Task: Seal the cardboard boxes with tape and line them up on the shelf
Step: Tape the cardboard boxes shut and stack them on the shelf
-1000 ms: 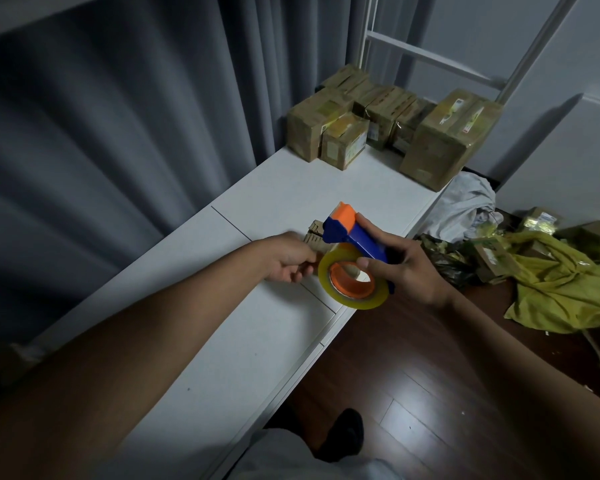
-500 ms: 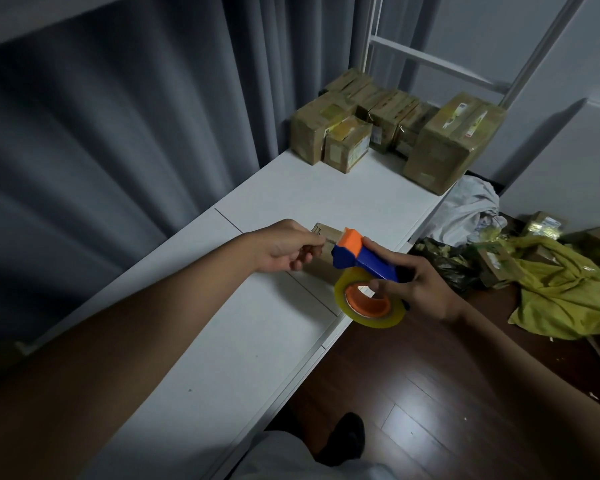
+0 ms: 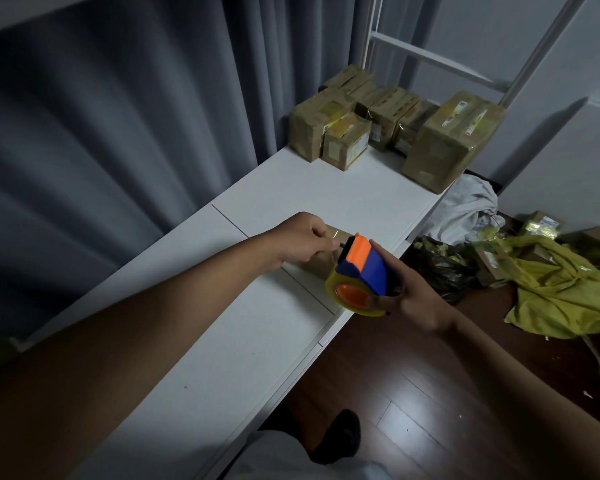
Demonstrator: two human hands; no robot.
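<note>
My right hand (image 3: 407, 296) grips a blue and orange tape dispenser (image 3: 361, 271) with a yellowish clear roll, held over the shelf's front edge. My left hand (image 3: 307, 239) pinches the free end of the tape just left of the dispenser's mouth. Under both hands a small flat cardboard box (image 3: 317, 263) lies on the white shelf (image 3: 243, 344), mostly hidden by my hands and the dispenser. Several taped cardboard boxes (image 3: 378, 123) stand grouped at the shelf's far end, the largest (image 3: 447, 143) at the right.
Grey curtains (image 3: 118, 133) hang along the shelf's left side. A white ladder frame (image 3: 430, 57) rises behind the boxes. On the dark wood floor at right lie yellow plastic bags (image 3: 565, 292), a white cloth (image 3: 465, 209) and more small boxes (image 3: 492, 265). My foot (image 3: 340, 438) stands below.
Both hands have moved slightly forward and down over the small box. My left hand now pinches the tape end at the dispenser's mouth, and the dispenser has tilted its orange tip toward it.
</note>
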